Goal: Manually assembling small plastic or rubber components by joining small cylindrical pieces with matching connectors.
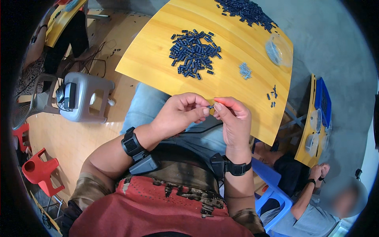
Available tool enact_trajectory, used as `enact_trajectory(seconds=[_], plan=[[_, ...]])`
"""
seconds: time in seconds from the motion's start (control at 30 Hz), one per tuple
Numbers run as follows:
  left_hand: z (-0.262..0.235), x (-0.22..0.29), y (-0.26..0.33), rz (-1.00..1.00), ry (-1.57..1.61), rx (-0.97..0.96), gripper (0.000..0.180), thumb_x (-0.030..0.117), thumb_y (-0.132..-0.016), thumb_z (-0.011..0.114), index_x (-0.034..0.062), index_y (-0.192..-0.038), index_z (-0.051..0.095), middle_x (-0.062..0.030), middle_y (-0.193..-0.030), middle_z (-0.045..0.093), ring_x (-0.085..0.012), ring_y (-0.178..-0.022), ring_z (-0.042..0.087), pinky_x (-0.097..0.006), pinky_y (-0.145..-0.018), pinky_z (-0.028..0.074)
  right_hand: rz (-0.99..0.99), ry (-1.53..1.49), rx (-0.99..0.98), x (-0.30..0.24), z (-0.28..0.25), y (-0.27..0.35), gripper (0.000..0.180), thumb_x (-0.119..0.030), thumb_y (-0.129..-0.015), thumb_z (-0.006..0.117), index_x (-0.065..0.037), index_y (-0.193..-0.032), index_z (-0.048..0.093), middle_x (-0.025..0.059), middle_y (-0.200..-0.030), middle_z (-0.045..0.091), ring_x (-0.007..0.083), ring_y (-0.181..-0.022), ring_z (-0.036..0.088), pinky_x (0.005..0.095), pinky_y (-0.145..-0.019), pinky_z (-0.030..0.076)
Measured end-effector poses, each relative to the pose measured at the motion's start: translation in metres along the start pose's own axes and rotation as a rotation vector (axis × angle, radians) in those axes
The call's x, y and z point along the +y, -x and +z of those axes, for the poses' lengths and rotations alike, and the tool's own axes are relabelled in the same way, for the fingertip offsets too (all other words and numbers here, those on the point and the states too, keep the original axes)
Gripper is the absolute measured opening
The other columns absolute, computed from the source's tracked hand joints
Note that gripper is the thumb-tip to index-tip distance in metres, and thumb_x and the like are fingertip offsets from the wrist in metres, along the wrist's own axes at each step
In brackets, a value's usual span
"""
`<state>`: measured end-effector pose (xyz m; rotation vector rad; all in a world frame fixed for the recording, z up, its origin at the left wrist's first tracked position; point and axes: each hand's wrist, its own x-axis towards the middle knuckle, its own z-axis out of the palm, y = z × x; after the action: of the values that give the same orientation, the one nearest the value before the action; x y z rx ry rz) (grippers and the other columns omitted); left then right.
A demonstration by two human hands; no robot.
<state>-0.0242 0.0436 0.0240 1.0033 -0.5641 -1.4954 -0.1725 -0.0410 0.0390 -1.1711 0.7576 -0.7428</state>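
Observation:
Over the near edge of the yellow table, both my hands meet in front of my body. My left hand [184,113] pinches a small dark part [210,107] between thumb and forefinger. My right hand [235,120] is closed in a pinch at the part's other end, its fingertips almost touching the left ones. Much of the part is hidden by the fingers, and its exact kind is too small to make out. Beyond my hands lies a pile of short black plastic pieces [194,54]. A little heap of silvery metal bits [245,71] is to its right.
The yellow table [146,51] carries a bigger black heap [248,12] at its far edge, a clear plastic container [274,52] and a few loose dark parts [273,97]. A grey stool [85,96] stands left, a red stool [41,170] lower left. A person [312,209] sits at right.

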Motion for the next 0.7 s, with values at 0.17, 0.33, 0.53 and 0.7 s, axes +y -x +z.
enact_trajectory(seconds=[0.17, 0.33, 0.53, 0.7], plan=[[-0.003, -0.002, 0.0, 0.005, 0.01, -0.003, 0.013, 0.014, -0.091, 0.062, 0.0025, -0.097, 0.059, -0.0022, -0.071, 0.059, -0.0062, -0.053, 0.05, -0.019, -0.043, 0.038, -0.008, 0.025, -0.014, 0.0, 0.004, -0.002, 0.012, 0.001, -0.08, 0.069, -0.001, -0.093, 0.069, 0.0027, -0.083, 0.065, 0.0077, -0.071, 0.058, 0.0197, -0.065, 0.046], [-0.004, -0.004, 0.0, -0.018, 0.031, 0.009, 0.013, 0.014, -0.091, 0.062, 0.0025, -0.096, 0.06, -0.0021, -0.07, 0.058, -0.0063, -0.052, 0.049, -0.019, -0.042, 0.037, -0.002, 0.088, 0.019, 0.001, 0.006, -0.001, 0.013, 0.001, -0.079, 0.07, -0.001, -0.092, 0.069, 0.0017, -0.082, 0.064, 0.007, -0.072, 0.057, 0.0195, -0.065, 0.045], [-0.005, -0.004, 0.0, -0.014, 0.031, 0.031, 0.013, 0.014, -0.09, 0.062, 0.0017, -0.094, 0.06, -0.0027, -0.069, 0.058, -0.0063, -0.051, 0.048, -0.02, -0.042, 0.035, -0.079, 0.226, 0.038, 0.006, 0.006, -0.003, 0.01, 0.0, -0.079, 0.071, -0.001, -0.089, 0.07, 0.0023, -0.083, 0.063, 0.0075, -0.073, 0.056, 0.0202, -0.065, 0.045], [-0.008, -0.007, 0.0, 0.003, 0.05, 0.044, 0.013, 0.014, -0.091, 0.062, 0.0014, -0.094, 0.06, -0.0034, -0.068, 0.058, -0.0068, -0.048, 0.047, -0.02, -0.041, 0.034, -0.157, 0.264, 0.053, 0.012, 0.009, -0.005, 0.01, -0.001, -0.079, 0.071, -0.001, -0.088, 0.07, 0.0034, -0.083, 0.063, 0.008, -0.073, 0.056, 0.0206, -0.064, 0.045]])
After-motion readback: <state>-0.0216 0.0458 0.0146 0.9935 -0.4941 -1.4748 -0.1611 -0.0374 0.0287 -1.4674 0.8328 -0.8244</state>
